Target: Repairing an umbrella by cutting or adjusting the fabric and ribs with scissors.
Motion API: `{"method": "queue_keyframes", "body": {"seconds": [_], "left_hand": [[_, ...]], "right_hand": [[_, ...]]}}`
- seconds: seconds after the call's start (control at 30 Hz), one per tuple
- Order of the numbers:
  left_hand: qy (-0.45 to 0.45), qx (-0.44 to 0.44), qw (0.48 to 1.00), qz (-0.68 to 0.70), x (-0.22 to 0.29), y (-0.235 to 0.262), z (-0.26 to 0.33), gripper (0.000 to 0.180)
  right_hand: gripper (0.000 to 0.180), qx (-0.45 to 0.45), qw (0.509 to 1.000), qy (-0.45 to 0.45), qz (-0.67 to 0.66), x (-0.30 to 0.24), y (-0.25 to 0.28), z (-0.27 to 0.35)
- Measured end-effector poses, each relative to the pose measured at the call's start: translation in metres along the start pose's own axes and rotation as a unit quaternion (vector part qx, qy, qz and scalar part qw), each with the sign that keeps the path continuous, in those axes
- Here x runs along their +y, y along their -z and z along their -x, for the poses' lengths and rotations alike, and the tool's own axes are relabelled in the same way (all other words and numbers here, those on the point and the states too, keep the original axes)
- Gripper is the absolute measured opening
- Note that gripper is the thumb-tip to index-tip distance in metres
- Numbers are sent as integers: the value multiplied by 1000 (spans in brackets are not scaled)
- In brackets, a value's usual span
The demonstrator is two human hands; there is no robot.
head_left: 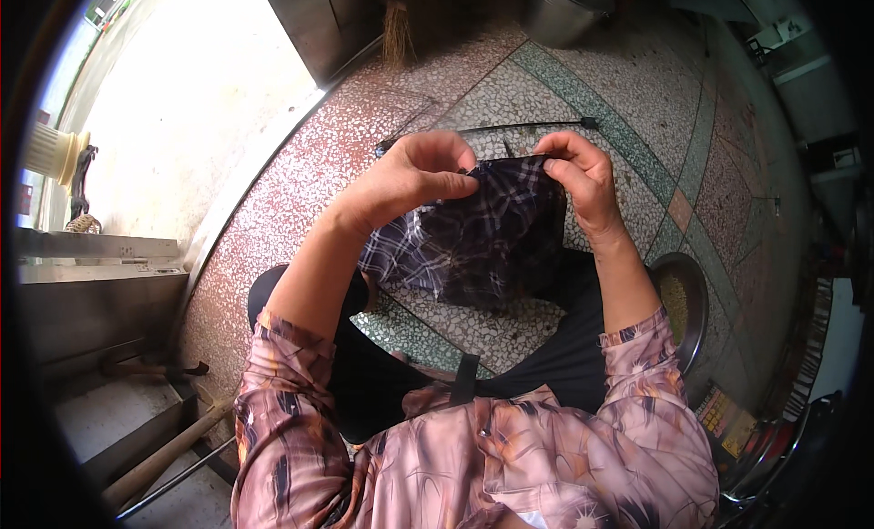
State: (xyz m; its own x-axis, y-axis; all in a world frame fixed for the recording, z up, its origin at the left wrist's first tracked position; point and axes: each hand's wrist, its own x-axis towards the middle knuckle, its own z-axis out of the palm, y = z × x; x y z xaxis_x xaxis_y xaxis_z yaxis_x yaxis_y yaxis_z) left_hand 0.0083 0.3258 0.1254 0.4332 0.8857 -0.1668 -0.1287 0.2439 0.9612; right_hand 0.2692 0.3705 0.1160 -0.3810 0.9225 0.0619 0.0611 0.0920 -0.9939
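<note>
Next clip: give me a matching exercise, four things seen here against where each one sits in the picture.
Things:
1. plaid cloth
2. metal bowl of grain
3. wooden handle
4. thin black rod

Places:
A. lying on the floor beyond the hands
B. pinched at its top edge between left hand and right hand
C. at the lower left, by the step
D. on the floor by the right elbow

Pairs: 1-B, 2-D, 3-C, 4-A
</note>
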Motion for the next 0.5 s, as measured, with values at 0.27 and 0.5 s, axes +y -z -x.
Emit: {"method": "queue_keyframes", "body": {"seconds": [0.27, 0.5], "left_hand": [[-120, 46, 980, -155, -20, -14, -7, 19], [-87, 116, 922, -359, -38, -11, -11, 21]], "right_hand": [[22, -116, 976, 101, 155, -5, -22, 9], [22, 5, 887, 364, 286, -2, -46, 18]]}}
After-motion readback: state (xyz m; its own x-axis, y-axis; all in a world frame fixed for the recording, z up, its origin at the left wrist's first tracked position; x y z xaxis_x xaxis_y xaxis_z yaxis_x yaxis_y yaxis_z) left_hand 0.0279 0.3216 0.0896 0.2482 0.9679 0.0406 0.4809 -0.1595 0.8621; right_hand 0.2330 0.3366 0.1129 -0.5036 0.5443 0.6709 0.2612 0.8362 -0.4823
